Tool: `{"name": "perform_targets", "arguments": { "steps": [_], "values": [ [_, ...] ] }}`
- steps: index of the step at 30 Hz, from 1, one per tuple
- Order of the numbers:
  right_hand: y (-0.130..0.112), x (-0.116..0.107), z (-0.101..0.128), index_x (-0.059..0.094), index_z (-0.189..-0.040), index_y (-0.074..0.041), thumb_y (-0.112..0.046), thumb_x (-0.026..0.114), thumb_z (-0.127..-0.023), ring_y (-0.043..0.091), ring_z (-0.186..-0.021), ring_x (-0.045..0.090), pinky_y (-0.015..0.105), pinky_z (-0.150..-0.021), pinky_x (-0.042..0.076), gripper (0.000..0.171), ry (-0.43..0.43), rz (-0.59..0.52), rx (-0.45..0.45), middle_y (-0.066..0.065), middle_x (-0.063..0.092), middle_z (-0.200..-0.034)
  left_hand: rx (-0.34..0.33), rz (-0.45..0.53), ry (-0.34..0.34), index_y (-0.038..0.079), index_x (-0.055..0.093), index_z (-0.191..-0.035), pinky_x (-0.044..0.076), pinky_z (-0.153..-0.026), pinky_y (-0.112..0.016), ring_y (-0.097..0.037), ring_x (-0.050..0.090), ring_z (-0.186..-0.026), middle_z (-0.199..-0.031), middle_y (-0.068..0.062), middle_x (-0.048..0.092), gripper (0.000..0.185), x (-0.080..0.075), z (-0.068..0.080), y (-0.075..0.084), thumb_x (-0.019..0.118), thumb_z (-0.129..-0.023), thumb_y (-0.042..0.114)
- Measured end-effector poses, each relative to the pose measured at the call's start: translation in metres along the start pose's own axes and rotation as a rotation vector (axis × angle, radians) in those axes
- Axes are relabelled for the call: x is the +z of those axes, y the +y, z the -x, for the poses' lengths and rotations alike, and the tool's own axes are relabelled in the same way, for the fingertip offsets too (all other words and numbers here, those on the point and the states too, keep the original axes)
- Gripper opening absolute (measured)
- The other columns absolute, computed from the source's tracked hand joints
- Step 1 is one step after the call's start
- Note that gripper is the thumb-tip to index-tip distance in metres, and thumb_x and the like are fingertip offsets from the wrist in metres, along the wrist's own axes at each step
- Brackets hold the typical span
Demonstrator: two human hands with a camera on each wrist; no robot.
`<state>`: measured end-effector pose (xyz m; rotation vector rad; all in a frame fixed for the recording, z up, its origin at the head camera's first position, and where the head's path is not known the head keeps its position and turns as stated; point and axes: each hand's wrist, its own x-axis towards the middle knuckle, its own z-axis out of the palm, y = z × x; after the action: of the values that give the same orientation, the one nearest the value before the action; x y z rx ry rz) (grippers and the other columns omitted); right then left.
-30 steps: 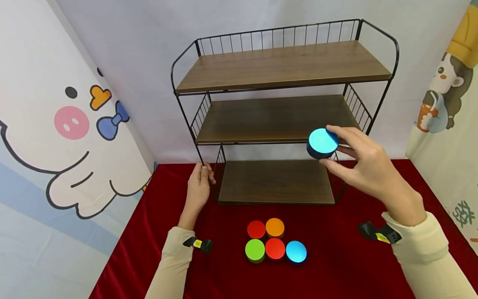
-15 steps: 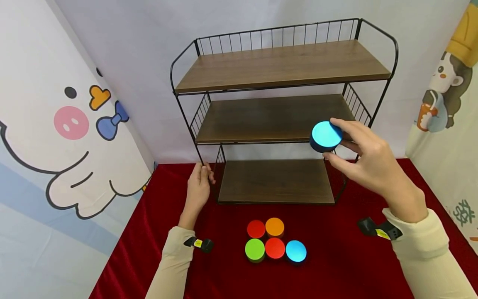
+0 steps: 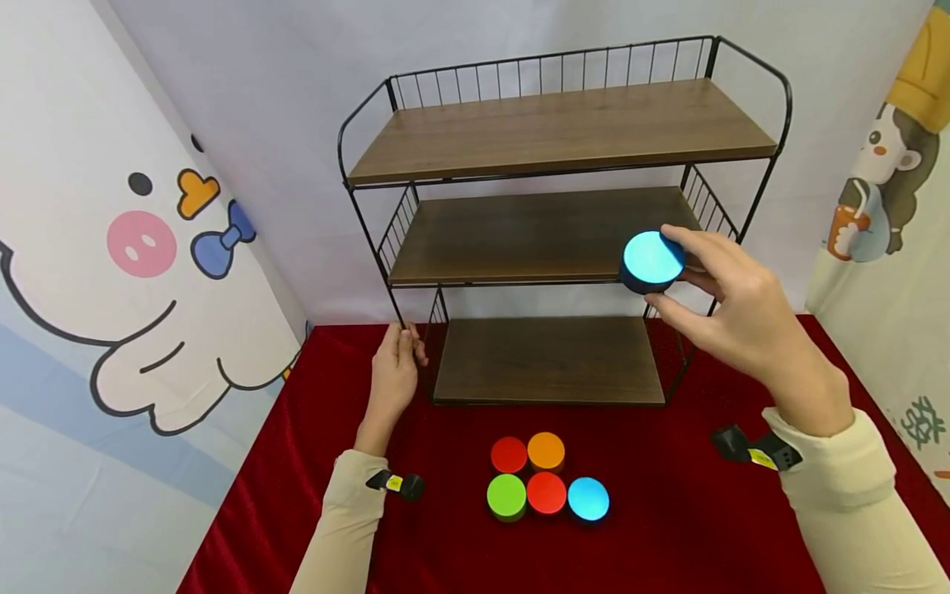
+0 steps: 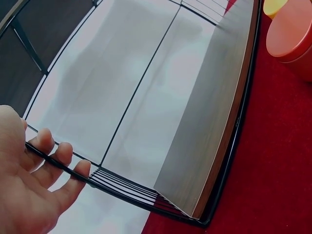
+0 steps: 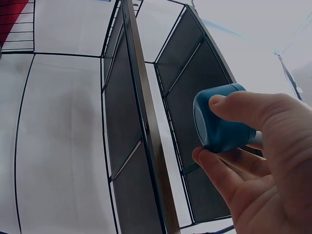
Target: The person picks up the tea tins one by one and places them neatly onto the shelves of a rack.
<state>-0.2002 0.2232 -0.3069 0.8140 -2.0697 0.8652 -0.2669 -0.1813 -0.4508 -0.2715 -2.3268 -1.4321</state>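
Observation:
My right hand (image 3: pixel 742 309) pinches a small round blue jar (image 3: pixel 653 260) between thumb and fingers. The jar is in front of the middle board's right end on a three-tier shelf rack (image 3: pixel 549 235). In the right wrist view, the same blue jar (image 5: pixel 222 117) shows a seam like a lid's. Low on the rack's left side, my left hand (image 3: pixel 395 371) grips the thin black metal post; the left wrist view shows its fingers (image 4: pixel 63 153) curled round it. Before the rack lie red (image 3: pixel 509 454), orange (image 3: pixel 546 451), green (image 3: pixel 506 497), red (image 3: pixel 547 492) and blue (image 3: pixel 588 499) round jars.
Dark red cloth (image 3: pixel 668 511) covers the table. The rack's top board (image 3: pixel 564 128) has a wire rail along its back, and black side frames flank the boards. A white cloth wall (image 3: pixel 297 99) stands behind, with printed side panels (image 3: pixel 67 247) left and right.
My right hand has moved slightly up and to the right with the blue jar. The left hand stays on the rack's post, and the jars on the cloth have not moved.

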Motion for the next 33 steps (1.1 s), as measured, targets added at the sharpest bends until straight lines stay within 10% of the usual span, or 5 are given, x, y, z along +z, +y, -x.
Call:
{"name": "perform_targets", "arguments": {
  "steps": [18,33],
  "values": [
    [0.0,-0.005,-0.002,0.059,-0.138,0.006,0.018,0.088,-0.065,0.01,-0.115,0.06,0.004,-0.098,0.043,0.08,-0.002,0.04,0.007,0.026,0.065,-0.125,0.02,-0.011,-0.002,0.001,0.051,-0.1,0.051,-0.069,-0.027,-0.031,0.063,-0.074,-0.079,-0.019,0.06,0.031,0.001,-0.001,-0.001,0.033,-0.113,0.023],
    [-0.002,-0.011,-0.012,0.058,-0.137,0.007,0.022,0.087,-0.063,-0.009,-0.116,0.051,0.003,-0.095,0.045,0.081,0.03,0.021,0.0,0.029,0.064,-0.124,0.035,-0.014,0.002,0.0,0.05,-0.098,0.054,-0.069,-0.034,-0.031,0.064,-0.072,-0.079,-0.019,0.059,0.032,0.001,-0.001,-0.001,0.032,-0.113,0.022]
  ]
}}
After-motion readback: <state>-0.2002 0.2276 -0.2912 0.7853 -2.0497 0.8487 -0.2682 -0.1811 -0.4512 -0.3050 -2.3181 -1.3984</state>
